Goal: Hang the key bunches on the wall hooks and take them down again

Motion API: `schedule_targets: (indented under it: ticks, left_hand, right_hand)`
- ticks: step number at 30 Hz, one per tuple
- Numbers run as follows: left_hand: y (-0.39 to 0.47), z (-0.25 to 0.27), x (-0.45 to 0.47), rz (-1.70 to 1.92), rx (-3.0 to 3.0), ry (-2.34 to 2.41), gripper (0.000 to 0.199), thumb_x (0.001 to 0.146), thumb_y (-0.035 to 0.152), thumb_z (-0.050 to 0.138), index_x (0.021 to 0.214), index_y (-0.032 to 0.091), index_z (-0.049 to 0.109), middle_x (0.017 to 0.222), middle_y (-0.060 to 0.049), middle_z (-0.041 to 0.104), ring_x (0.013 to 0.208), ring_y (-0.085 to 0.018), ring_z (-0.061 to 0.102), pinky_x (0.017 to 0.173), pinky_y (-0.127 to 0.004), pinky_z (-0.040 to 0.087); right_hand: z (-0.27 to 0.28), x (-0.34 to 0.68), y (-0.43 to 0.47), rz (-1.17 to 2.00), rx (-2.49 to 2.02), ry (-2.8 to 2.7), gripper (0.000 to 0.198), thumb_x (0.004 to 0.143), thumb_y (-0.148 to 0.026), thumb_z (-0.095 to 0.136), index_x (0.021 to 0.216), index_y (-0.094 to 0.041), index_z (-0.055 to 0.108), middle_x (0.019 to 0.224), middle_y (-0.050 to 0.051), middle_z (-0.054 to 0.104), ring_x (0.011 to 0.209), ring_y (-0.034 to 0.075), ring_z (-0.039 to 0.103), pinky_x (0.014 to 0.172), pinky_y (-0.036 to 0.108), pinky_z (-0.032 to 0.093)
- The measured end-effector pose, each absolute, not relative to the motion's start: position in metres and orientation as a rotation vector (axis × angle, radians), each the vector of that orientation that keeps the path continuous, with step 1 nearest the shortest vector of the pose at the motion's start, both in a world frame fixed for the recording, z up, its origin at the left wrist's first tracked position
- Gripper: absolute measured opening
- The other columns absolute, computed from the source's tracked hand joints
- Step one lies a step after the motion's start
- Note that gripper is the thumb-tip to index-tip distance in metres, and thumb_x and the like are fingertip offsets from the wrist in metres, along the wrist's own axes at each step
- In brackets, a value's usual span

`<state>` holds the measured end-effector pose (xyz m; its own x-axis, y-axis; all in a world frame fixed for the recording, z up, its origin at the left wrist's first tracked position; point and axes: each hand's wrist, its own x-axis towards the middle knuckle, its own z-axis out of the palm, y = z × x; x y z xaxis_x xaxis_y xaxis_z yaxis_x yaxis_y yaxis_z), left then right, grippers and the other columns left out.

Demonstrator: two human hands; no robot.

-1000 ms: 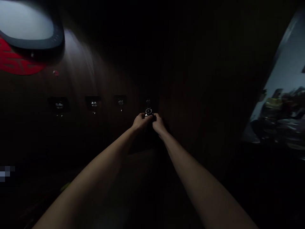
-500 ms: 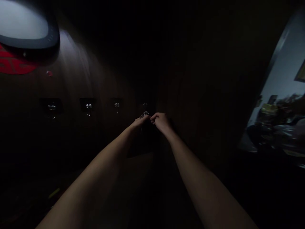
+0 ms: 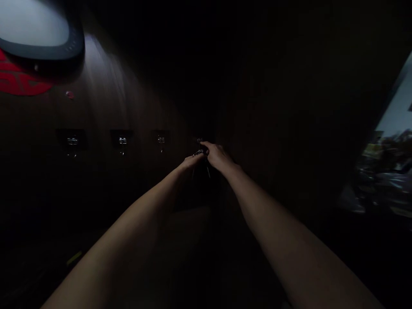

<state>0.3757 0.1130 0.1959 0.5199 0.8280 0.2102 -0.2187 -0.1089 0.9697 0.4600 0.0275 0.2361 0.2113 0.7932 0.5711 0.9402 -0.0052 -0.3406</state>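
Observation:
In the dark middle of the head view, my left hand (image 3: 192, 161) is closed on a shiny metal ring (image 3: 197, 152). Thin bright strips hang below the ring; the gloom hides their exact kind. Just above is a small metal wall hook (image 3: 199, 140), the rightmost of a row. My right hand (image 3: 219, 157) is beside the ring, its index finger stretched out to the hook and seeming to touch it. Its other fingers are bent and partly hidden.
More metal hooks on dark plates, such as this one (image 3: 122, 140), run along the dark wall to the left. A dark-framed, pale oval screen or mirror (image 3: 41, 25) overlaps a red cut-out decoration (image 3: 27, 83). Cluttered objects (image 3: 389, 167) show at the right.
My right hand has risen slightly, and its index finger now reaches up to the hook. The thin hanging strips show more clearly. The view has shifted slightly.

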Motion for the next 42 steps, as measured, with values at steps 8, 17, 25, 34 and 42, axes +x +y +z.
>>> schedule_targets:
  ticks: [8, 17, 25, 34, 42]
  left_hand:
    - [0.091, 0.227, 0.373, 1.053, 1.370, 0.702, 0.027, 0.058, 0.028, 0.074, 0.079, 0.012, 0.068, 0.068, -0.004, 0.068, 0.073, -0.018, 0.065, 0.065, -0.023, 0.051]
    - [0.069, 0.109, 0.251, 0.740, 1.449, 1.035, 0.019, 0.059, 0.032, 0.070, 0.066, 0.015, 0.066, 0.060, -0.003, 0.064, 0.058, -0.015, 0.059, 0.053, -0.023, 0.045]
    - [0.046, 0.038, 0.134, 0.769, 1.570, 1.292, 0.019, 0.066, 0.033, 0.062, 0.069, 0.016, 0.068, 0.073, -0.003, 0.071, 0.077, -0.019, 0.065, 0.065, -0.025, 0.048]
    - [0.026, 0.039, 0.032, 1.193, 1.778, 1.542, 0.030, 0.076, 0.021, 0.044, 0.097, 0.018, 0.065, 0.097, -0.005, 0.069, 0.088, -0.018, 0.063, 0.078, -0.029, 0.048]
    - [-0.002, 0.000, -0.032, 0.873, 2.358, 1.896, 0.028, 0.081, 0.030, 0.049, 0.102, 0.023, 0.065, 0.120, -0.006, 0.059, 0.114, -0.024, 0.050, 0.097, -0.040, 0.037]
  right_hand:
    - [0.247, 0.466, 0.030, -0.297, -1.834, -1.713, 0.042, 0.084, -0.014, 0.046, 0.123, -0.025, 0.053, 0.119, 0.005, 0.061, 0.109, 0.020, 0.056, 0.091, 0.030, 0.043]
    - [0.230, 0.473, 0.041, -0.214, -1.708, -1.553, 0.055, 0.070, -0.002, 0.050, 0.119, -0.026, 0.057, 0.096, 0.003, 0.067, 0.088, 0.019, 0.062, 0.085, 0.035, 0.047]
    - [0.139, 0.408, 0.019, -0.156, -1.458, -1.453, 0.065, 0.068, -0.003, 0.035, 0.130, -0.022, 0.043, 0.087, 0.002, 0.064, 0.077, 0.014, 0.059, 0.081, 0.032, 0.048]
    - [0.015, 0.303, -0.016, 0.148, -1.358, -1.518, 0.054, 0.072, -0.010, 0.032, 0.121, -0.022, 0.052, 0.092, 0.004, 0.065, 0.084, 0.017, 0.061, 0.081, 0.034, 0.048]
    - [0.015, 0.249, -0.038, -0.039, -1.265, -2.307, 0.037, 0.084, -0.024, 0.044, 0.119, -0.031, 0.054, 0.121, 0.004, 0.056, 0.113, 0.021, 0.047, 0.095, 0.041, 0.036]
